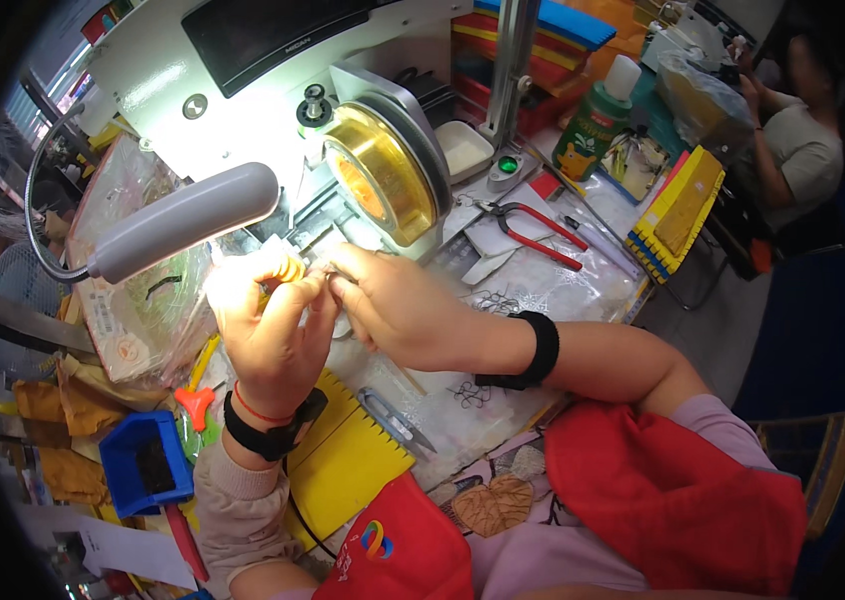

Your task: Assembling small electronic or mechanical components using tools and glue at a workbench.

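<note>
Under the bright lamp point(188, 222), my left hand point(278, 325) and my right hand point(398, 305) meet fingertip to fingertip. Both are closed in a pinch. What sits between the fingers is too small and too washed out by the light to name. Something yellow shows at the curled fingers of my left hand. Just beyond the hands stands a white machine point(268, 125) with a large reel of yellow, see-through tape point(368, 175). Thin dark hooks or wire pieces point(473, 393) lie on the table below my right hand.
Red-handled pliers point(543, 235) and a green bottle point(588, 130) lie to the right. Thread snips point(395, 418) rest beside a yellow notched board point(343, 470). A blue bin point(148, 465) is at the left. Another person point(798, 150) sits at the far right.
</note>
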The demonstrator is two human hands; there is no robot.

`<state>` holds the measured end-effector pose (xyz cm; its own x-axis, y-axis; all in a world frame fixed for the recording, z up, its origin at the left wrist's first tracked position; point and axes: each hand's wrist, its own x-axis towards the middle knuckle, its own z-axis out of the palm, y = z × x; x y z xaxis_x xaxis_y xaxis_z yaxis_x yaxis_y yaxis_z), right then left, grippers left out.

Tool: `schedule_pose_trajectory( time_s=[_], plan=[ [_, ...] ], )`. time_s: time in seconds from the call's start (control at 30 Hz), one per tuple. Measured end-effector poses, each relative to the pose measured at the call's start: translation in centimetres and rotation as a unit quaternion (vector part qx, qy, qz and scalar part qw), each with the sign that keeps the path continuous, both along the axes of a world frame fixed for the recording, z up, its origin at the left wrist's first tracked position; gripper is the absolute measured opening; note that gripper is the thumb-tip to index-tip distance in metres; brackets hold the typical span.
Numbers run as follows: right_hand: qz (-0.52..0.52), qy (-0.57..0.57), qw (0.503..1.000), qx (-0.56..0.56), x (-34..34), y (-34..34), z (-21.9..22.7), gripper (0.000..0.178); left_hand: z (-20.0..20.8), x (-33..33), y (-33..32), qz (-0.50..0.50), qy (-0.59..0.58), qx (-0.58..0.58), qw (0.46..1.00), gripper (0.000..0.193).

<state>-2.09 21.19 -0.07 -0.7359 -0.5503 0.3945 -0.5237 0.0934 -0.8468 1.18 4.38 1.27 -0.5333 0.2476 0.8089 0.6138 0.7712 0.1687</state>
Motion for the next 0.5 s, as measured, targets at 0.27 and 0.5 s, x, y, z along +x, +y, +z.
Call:
schedule_pose_trajectory(
  time_s=[0.27, 0.5],
  plan=[
    [-0.075, 0.042, 0.944, 0.32, -0.4, 9.9, -2.6, 0.031, -0.7, -0.6, 0.3, -0.013, 0.027, -0.041, 0.999, 0.021],
    [-0.359, 0.293, 0.875, 0.14, -5.4, 16.1, -0.7, 0.04, -0.1, 0.6, 1.5, -0.011, 0.028, -0.093, 0.995, 0.017]
  ],
)
